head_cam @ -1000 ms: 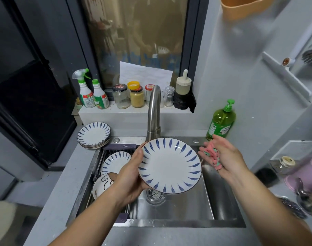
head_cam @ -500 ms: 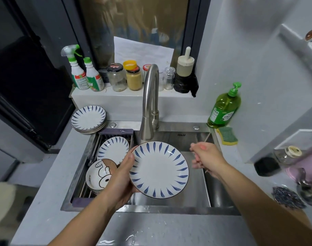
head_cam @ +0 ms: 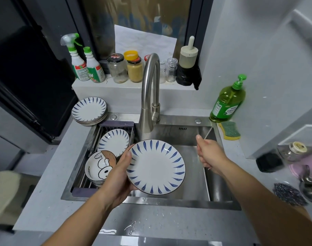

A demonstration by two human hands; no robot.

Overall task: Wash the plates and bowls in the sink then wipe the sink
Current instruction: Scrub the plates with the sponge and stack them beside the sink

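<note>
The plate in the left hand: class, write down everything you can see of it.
The plate is round, shallow and white, glossy like glazed ceramic, with blue leaf-like strokes radiating round its rim and a thin dark edge. Its face looks clean. It is held tilted, face toward the camera, above the steel sink, in front of the faucet. The left hand grips its left edge, thumb on the rim; nothing else touches it.

right hand (head_cam: pixel 209 153): palm side hidden | left hand (head_cam: pixel 119 176): fingers behind plate (head_cam: pixel 157 167) | 3 o'clock: pink vessel (head_cam: pixel 307 166) blurred, edge-cut
</note>
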